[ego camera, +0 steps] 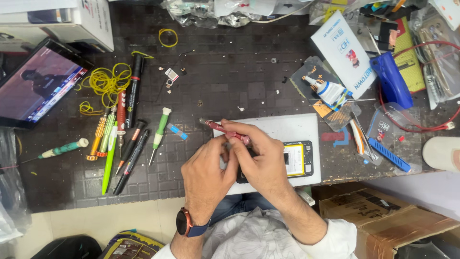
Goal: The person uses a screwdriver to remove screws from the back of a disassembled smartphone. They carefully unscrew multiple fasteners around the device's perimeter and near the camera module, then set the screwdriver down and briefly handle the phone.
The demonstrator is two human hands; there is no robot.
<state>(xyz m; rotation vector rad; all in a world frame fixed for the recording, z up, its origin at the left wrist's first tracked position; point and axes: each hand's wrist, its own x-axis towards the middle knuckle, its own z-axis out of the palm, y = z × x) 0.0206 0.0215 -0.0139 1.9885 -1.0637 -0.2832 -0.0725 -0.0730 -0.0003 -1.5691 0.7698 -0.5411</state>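
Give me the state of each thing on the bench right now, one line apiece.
Phone: back open, insides exposed, flat on the white pad.
Red screwdriver: gripped in the right hand, tilted.
Left hand: touching the phone by the right hand.
Tablet: screen lit.
Glue tube: lying down, capped.
Green screwdriver: lying unused.

Dark gridded worktable (230,86) over what looks like pale floor (124,218).

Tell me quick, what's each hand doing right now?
Left hand: fingers curled against the opened phone; whether it grips anything cannot be told.
Right hand: closed on a red screwdriver.
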